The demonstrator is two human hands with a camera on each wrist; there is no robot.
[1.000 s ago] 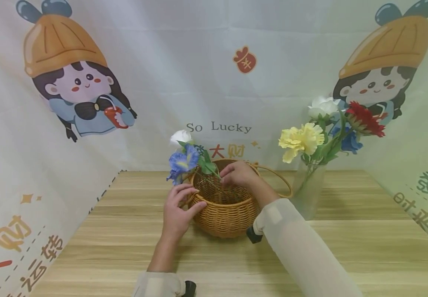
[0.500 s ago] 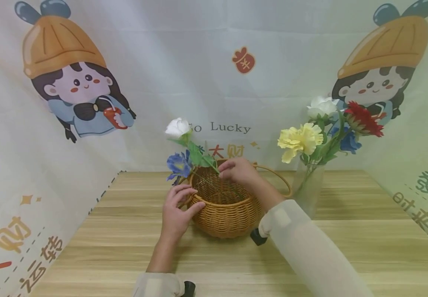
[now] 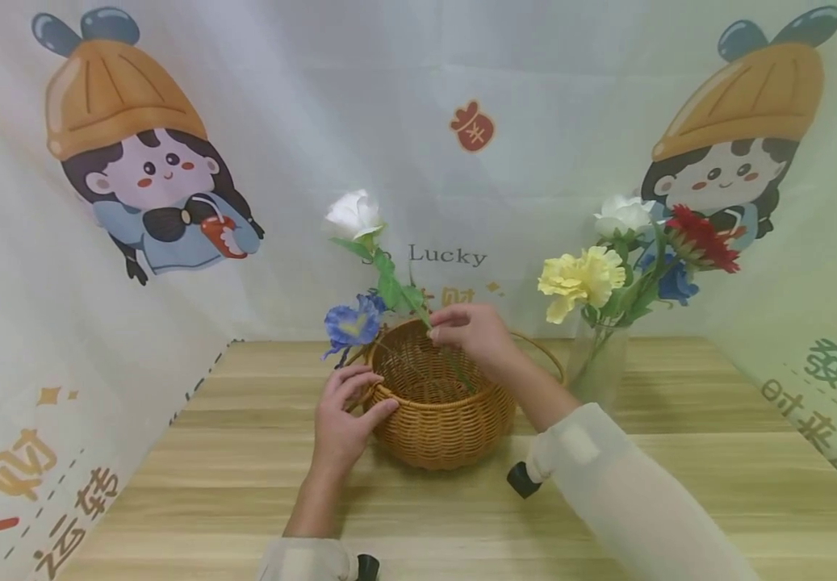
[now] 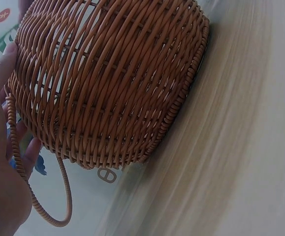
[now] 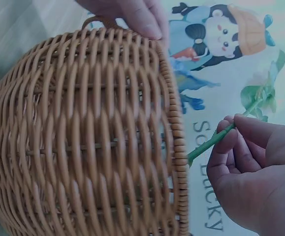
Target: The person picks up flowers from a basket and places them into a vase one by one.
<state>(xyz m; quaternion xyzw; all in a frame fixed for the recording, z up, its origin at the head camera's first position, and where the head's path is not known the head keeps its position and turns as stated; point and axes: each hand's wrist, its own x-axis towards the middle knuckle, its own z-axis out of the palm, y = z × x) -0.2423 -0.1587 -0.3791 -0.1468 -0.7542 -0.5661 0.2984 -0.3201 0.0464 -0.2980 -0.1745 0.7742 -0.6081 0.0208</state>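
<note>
A round wicker basket [image 3: 447, 432] stands on the table, its rim tipped slightly toward me. My left hand [image 3: 345, 420] grips its left rim, thumb over the front edge, beside a looped handle [image 4: 66, 191]. Above the opening my right hand [image 3: 479, 339] pinches the green stem [image 5: 213, 145] of a white rose [image 3: 355, 214] between thumb and fingers. The stem's lower end reaches down into the basket. A blue iris [image 3: 353, 324] leans out over the left rim, its stem inside the basket.
Right of the basket, a clear vase [image 3: 598, 375] holds a yellow flower [image 3: 583, 278], a white rose [image 3: 623, 216], a red flower [image 3: 701, 240] and a blue flower [image 3: 675, 278]. A printed cloth backdrop [image 3: 360, 97] rises behind the wooden table [image 3: 229, 484].
The white rose has risen well above the blue iris, drawn up by my right hand, and its stem stands steeper. The iris has sunk slightly lower. My left hand stays on the rim.
</note>
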